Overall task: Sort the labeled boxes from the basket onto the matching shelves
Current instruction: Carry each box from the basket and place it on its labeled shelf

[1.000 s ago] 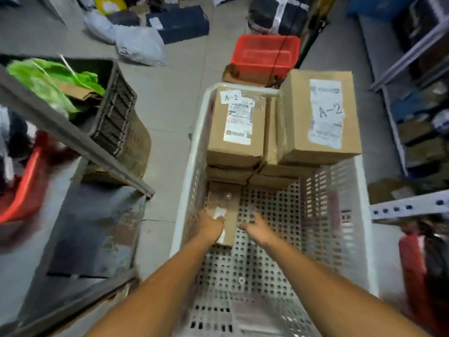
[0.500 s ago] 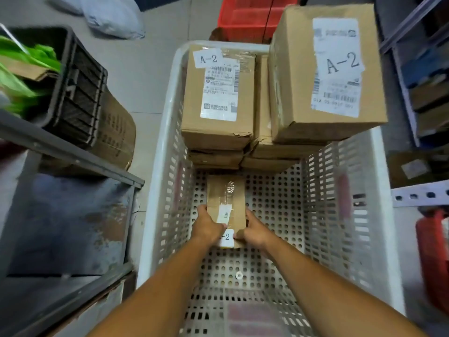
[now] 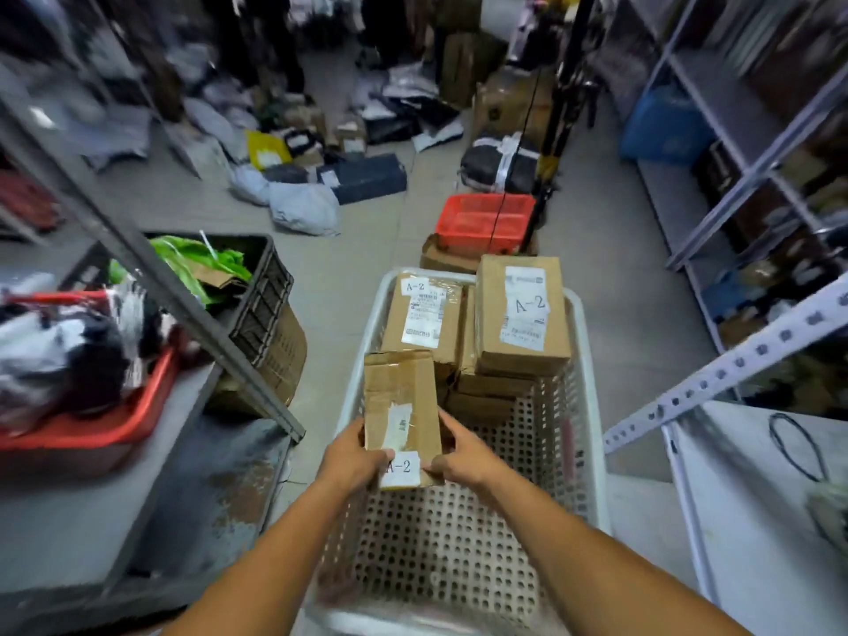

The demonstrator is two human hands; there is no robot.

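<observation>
Over basket [image 3: 592,406]: both hands [image 3: 353,461] grip small box [image 3: 401,397].

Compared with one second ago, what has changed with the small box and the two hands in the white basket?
The small A-2 box has been lifted off the floor of the white basket. One second ago the left hand and right hand were only reaching its sides; now both grip its near end. The stacked A-2 boxes at the far end stayed where they were.
</observation>
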